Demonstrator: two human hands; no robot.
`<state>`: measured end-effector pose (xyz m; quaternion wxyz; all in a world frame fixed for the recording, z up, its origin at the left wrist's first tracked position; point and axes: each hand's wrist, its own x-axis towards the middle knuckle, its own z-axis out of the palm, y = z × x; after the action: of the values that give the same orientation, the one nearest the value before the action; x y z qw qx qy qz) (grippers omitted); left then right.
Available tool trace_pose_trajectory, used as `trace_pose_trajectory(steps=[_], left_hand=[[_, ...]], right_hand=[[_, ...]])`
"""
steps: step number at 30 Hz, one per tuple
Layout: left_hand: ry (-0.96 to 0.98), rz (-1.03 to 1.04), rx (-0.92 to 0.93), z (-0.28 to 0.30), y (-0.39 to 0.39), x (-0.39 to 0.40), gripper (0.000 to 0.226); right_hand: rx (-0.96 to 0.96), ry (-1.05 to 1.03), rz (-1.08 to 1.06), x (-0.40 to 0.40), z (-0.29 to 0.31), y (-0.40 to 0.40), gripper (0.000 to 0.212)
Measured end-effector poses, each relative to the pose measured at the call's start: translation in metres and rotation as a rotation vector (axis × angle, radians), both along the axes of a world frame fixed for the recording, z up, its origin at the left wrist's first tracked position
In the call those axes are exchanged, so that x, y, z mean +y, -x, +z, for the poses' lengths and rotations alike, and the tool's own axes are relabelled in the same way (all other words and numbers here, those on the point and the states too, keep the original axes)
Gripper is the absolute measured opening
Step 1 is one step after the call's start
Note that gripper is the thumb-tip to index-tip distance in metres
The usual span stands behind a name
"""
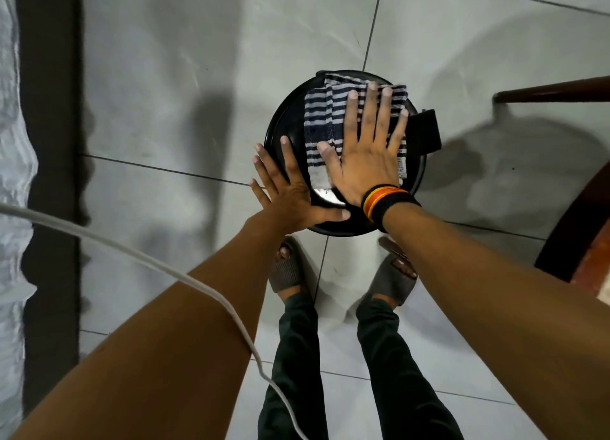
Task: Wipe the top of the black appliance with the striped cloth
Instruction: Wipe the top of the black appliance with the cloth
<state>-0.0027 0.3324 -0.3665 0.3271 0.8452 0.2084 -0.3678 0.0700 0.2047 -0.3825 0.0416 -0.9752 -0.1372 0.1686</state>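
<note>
A round black appliance (pixel 284 122) stands on the tiled floor just ahead of my feet, seen from above. A navy-and-white striped cloth (pixel 325 116) lies spread over the far and right part of its top. My right hand (pixel 368 152) presses flat on the cloth, fingers spread, with a black, red and yellow band at the wrist. My left hand (pixel 290 192) rests flat on the appliance's near-left edge, fingers apart, touching the black rim and not the cloth. A shiny patch shows on the top between the two hands.
A black block (pixel 427 131) sticks out from the appliance's right side. A dark wooden chair (pixel 561 228) stands at the right. A white cable (pixel 138 254) crosses my left forearm. A dark strip (pixel 49 142) and pale fabric run along the left edge. My sandalled feet (pixel 287 268) are below.
</note>
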Motion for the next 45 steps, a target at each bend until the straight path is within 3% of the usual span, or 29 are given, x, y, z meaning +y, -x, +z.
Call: trace_pose_trajectory(steps=[8, 13, 17, 21, 22, 24, 27, 31, 34, 36, 39, 40, 42, 45], left_hand=[[-0.088, -0.001, 0.018, 0.000, -0.001, -0.005, 0.158], [-0.116, 0.004, 0.030, 0.002, 0.001, -0.007, 0.156], [-0.119, 0.046, -0.011, 0.004, 0.001, -0.008, 0.153], [-0.103, 0.008, 0.033, 0.004, -0.001, -0.006, 0.157], [-0.113, 0.009, 0.042, 0.003, -0.001, -0.006, 0.155], [-0.143, -0.001, 0.095, 0.006, -0.003, -0.007, 0.146], [-0.160, -0.054, 0.125, 0.010, -0.004, -0.007, 0.140], [-0.060, 0.007, 0.096, 0.016, -0.005, -0.006, 0.158], [-0.072, 0.009, 0.063, 0.016, -0.005, -0.007, 0.159], [-0.108, 0.016, 0.066, 0.015, -0.005, -0.007, 0.153], [-0.148, -0.053, 0.137, 0.014, -0.006, -0.008, 0.139], [-0.153, -0.058, 0.133, 0.014, -0.005, -0.008, 0.141], [-0.106, -0.022, 0.114, 0.015, -0.006, -0.007, 0.153], [-0.064, -0.011, 0.101, 0.017, -0.006, -0.006, 0.159]], right_hand=[[0.013, 0.006, 0.025, 0.005, 0.001, 0.001, 0.079], [0.038, -0.059, 0.390, -0.021, 0.002, 0.023, 0.075], [0.080, -0.035, 0.125, -0.056, 0.005, 0.044, 0.075], [0.055, -0.005, -0.180, -0.015, 0.004, 0.027, 0.076], [0.058, -0.020, -0.163, 0.000, 0.004, 0.022, 0.076], [0.066, -0.058, 0.067, 0.014, 0.005, 0.023, 0.071], [0.113, -0.102, 0.302, -0.014, 0.009, 0.036, 0.067], [0.129, -0.049, 0.014, -0.049, 0.010, 0.046, 0.069], [0.087, -0.021, -0.200, -0.020, 0.005, 0.028, 0.073], [0.080, -0.034, -0.128, 0.003, 0.005, 0.023, 0.072], [0.097, -0.064, 0.245, -0.005, 0.007, 0.035, 0.068], [0.102, -0.079, 0.281, -0.016, 0.007, 0.038, 0.067], [0.092, -0.081, 0.177, -0.038, 0.007, 0.043, 0.068], [0.081, -0.042, -0.169, -0.039, 0.008, 0.039, 0.071]])
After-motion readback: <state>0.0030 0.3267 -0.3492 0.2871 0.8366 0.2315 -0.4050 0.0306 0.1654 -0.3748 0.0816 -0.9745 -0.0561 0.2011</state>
